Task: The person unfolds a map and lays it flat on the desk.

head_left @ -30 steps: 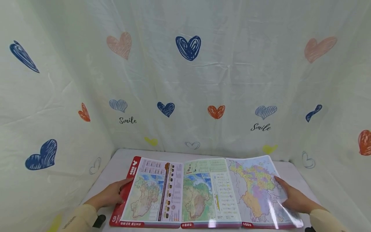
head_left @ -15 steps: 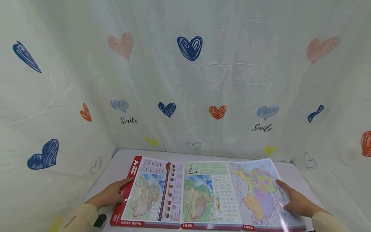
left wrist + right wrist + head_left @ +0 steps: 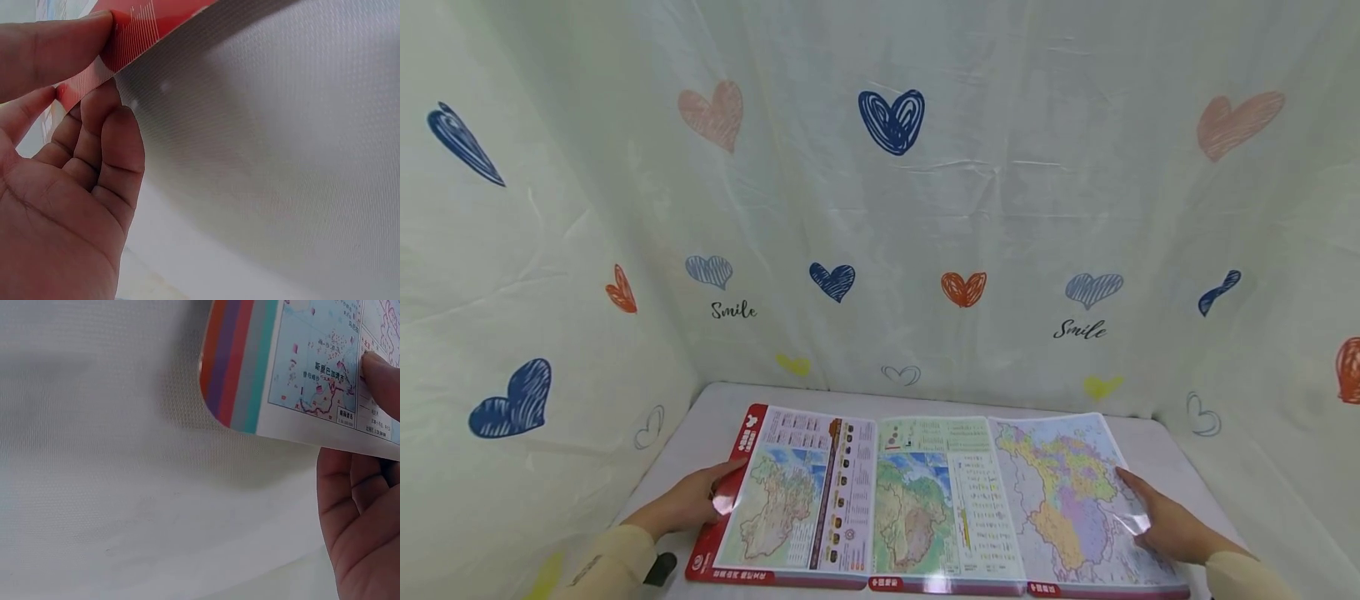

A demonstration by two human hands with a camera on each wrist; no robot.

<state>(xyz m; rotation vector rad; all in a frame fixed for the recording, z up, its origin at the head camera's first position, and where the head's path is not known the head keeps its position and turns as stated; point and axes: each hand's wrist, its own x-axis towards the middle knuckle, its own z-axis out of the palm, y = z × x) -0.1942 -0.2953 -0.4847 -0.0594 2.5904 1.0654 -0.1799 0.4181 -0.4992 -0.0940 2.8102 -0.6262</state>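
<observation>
A glossy fold-out map (image 3: pixel 917 517) lies spread in three panels, its print turned upside down from this side. Its left panel has a red border (image 3: pixel 718 517); the right panel carries a multicoloured political map (image 3: pixel 1067 500). My left hand (image 3: pixel 685 502) pinches the red left edge, thumb on top and fingers curled beneath, as the left wrist view shows. At the opposite edge my right hand (image 3: pixel 1176 523) grips the map likewise. In the right wrist view a rounded corner with colour stripes (image 3: pixel 234 369) stands out past the thumb, above the white surface.
A white-covered table (image 3: pixel 827 402) is under the map. White curtains (image 3: pixel 1015 208) printed with hearts and "Smile" hang behind and on both sides. A small dark object (image 3: pixel 660 569) shows beside the left sleeve.
The right panel has come down flatter and slightly nearer, and my right hand has shifted a little right and down with it. My left hand keeps its place on the red edge.
</observation>
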